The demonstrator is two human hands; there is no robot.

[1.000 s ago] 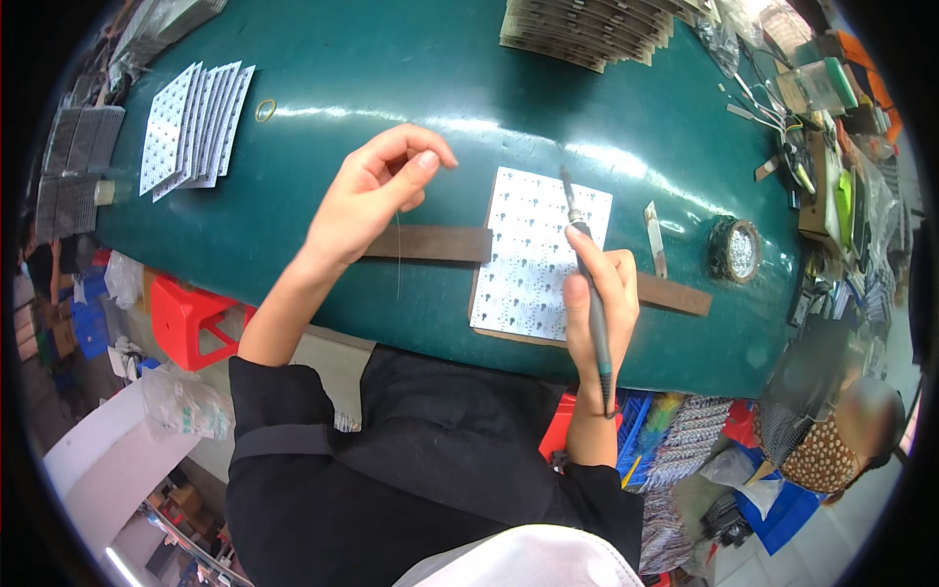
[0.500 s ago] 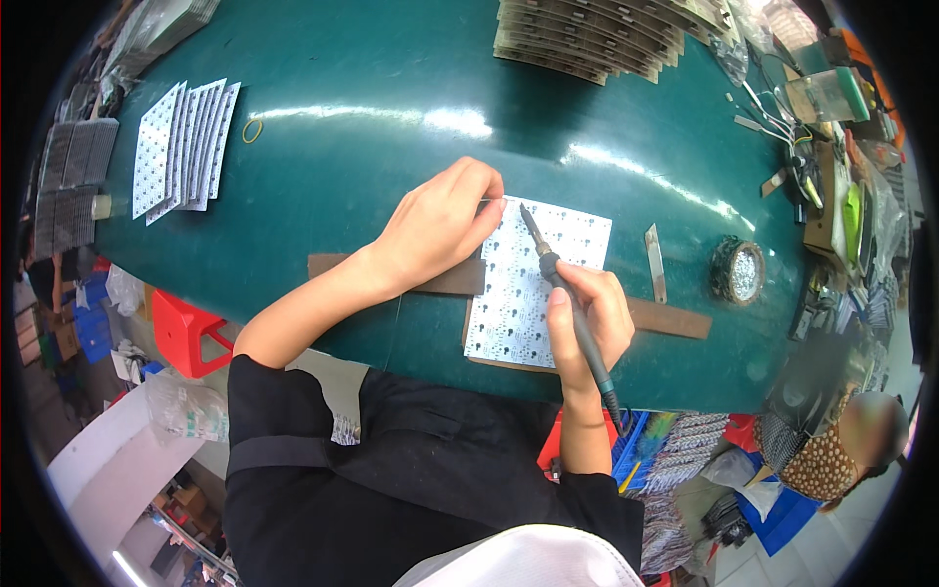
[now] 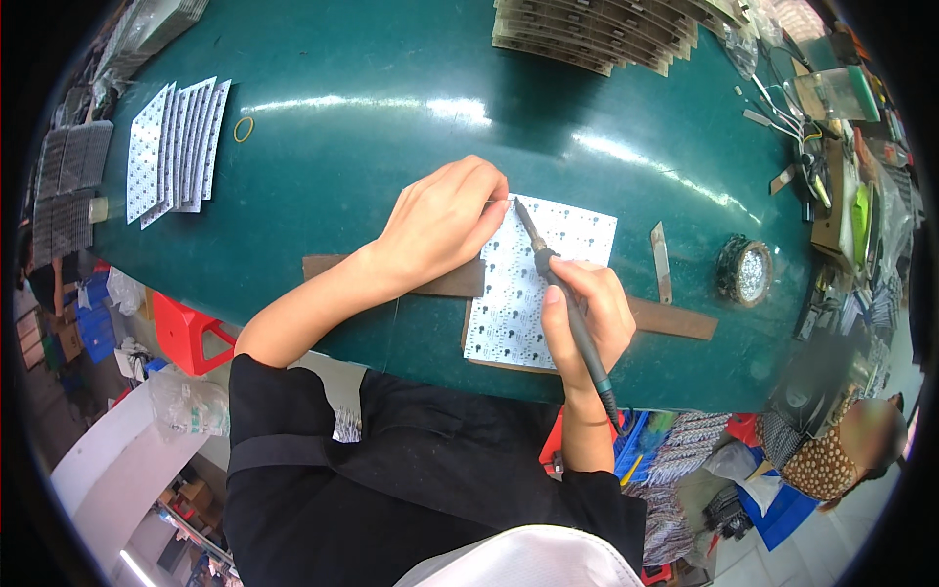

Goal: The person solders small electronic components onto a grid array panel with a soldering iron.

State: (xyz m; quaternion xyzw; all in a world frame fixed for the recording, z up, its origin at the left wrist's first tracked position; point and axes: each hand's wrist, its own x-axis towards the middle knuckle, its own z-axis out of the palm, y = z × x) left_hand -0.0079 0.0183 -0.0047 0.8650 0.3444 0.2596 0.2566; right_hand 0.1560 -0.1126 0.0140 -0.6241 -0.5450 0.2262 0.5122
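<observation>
A white circuit board panel (image 3: 509, 303) with rows of small black marks lies on the table in front of me, resting over a brown strip (image 3: 675, 319). My right hand (image 3: 592, 318) is closed round the grey handle of a soldering iron (image 3: 584, 342). The iron's tip touches or nearly touches the panel's upper left corner. At that same corner my left hand (image 3: 445, 220) is closed in a pinch on a thin wire (image 3: 500, 202), whose end lies close to the tip. Whether the tip and wire meet is too small to tell.
Several white panels (image 3: 176, 152) stand in a row at the left, near a yellow rubber band (image 3: 244, 129). Stacked boards (image 3: 597, 39) are at the far side. A flat metal blade (image 3: 661, 262) and a round tin (image 3: 745, 271) lie to the right, before tools and cables (image 3: 807, 157).
The soldering iron's tip has shifted slightly left, closer to my left fingertips and the panel's corner. My left hand keeps its pinch, and the view has moved a little.
</observation>
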